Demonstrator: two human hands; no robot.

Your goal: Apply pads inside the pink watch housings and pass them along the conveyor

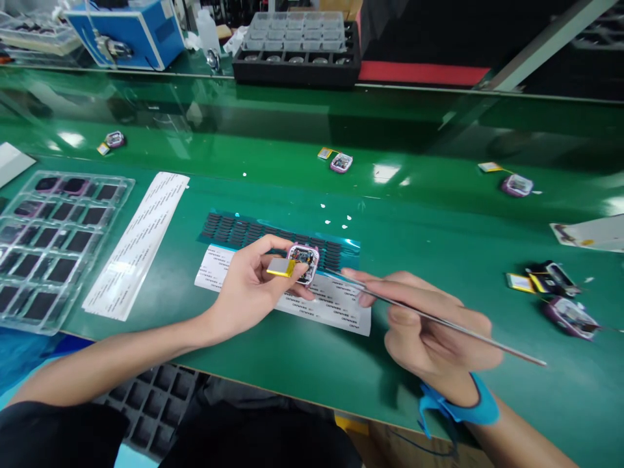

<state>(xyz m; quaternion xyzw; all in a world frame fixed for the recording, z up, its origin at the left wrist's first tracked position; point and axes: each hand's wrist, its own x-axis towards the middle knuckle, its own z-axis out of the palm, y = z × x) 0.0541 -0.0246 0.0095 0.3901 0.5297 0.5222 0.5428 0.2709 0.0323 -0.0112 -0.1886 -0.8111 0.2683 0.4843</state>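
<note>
My left hand (248,279) grips an open smartwatch case (308,260), pinkish-purple at the rim, with circuit parts showing inside. A small silver and yellow battery (281,266) sticks out of the case over my thumb. In my right hand (433,318) are slim metal tweezers (468,333), held like a pen, their tip a little right of the case and blurred. Beneath both hands lie a white printed strip (348,318) and a blue film sheet (221,229) bearing rows of small black stickers.
Further open watch cases with batteries lie around: back left (115,139), back middle (341,162), right (517,185) and near right (570,317). A clear tray (127,185) of dark screens stands left, beside another white strip (139,244). Behind are a blue machine (166,32) and a black tray (292,75).
</note>
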